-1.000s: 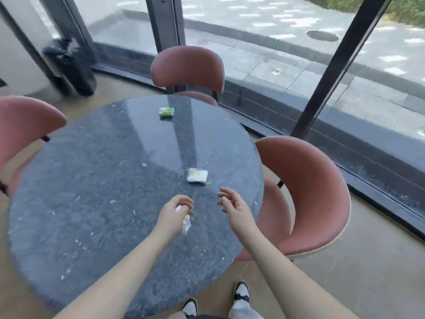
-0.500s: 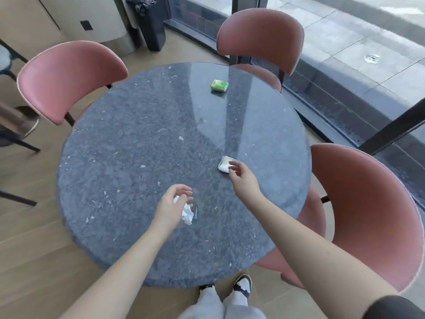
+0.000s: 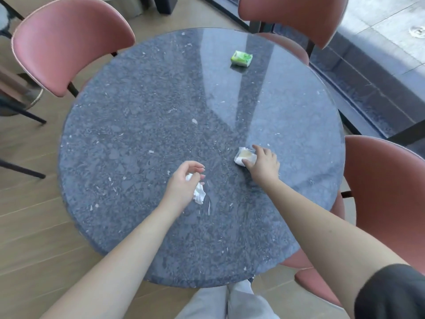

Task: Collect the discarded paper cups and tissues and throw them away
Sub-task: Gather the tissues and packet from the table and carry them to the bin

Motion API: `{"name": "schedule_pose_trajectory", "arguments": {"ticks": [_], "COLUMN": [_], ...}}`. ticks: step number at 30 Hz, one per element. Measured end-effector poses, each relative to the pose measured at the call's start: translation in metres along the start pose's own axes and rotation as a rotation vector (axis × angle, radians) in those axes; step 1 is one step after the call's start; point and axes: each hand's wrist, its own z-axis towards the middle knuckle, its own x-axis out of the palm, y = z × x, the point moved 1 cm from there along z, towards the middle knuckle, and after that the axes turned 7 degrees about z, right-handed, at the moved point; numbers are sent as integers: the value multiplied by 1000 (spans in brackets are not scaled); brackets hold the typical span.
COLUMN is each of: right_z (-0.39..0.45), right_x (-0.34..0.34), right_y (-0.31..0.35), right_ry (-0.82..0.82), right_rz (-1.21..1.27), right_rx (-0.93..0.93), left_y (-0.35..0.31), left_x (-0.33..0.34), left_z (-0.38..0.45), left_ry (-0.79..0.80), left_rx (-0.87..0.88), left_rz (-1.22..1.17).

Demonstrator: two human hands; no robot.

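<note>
My left hand point(image 3: 184, 184) holds a crumpled white tissue point(image 3: 199, 195) just above the round dark stone table point(image 3: 142, 125). To its right, my right hand point(image 3: 262, 163) pinches a folded, stained white tissue point(image 3: 244, 156) that lies on the tabletop, thumb on its near edge and fingers over its far edge. A small green tissue pack point(image 3: 241, 58) lies at the far side of the table. No paper cup is in view.
Three pink chairs ring the table: one at the far left point(image 3: 66, 40), one at the far right point(image 3: 294, 14), one at the near right point(image 3: 388, 196). A glass wall with dark frames runs along the right. Wooden floor lies to the left.
My right hand reached forward and closed its fingers on the folded tissue. My left hand kept the crumpled tissue. The view tilted down over the table.
</note>
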Motion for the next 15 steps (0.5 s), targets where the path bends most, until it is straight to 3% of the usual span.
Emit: {"name": "schedule_pose_trajectory", "arguments": {"ticks": [9,15], "right_z": [6,-18], "right_x": [9,-5], "right_y": [0,11], "right_ry": [-60,-36], "right_rz": [-111,358], "right_rx": [-17,64], "left_y": [7,-4], "left_x": [-15,-19], "left_z": [5,-1], "left_ry": [16,36], "left_rx": [3,45], "left_rz": [3,10]}}
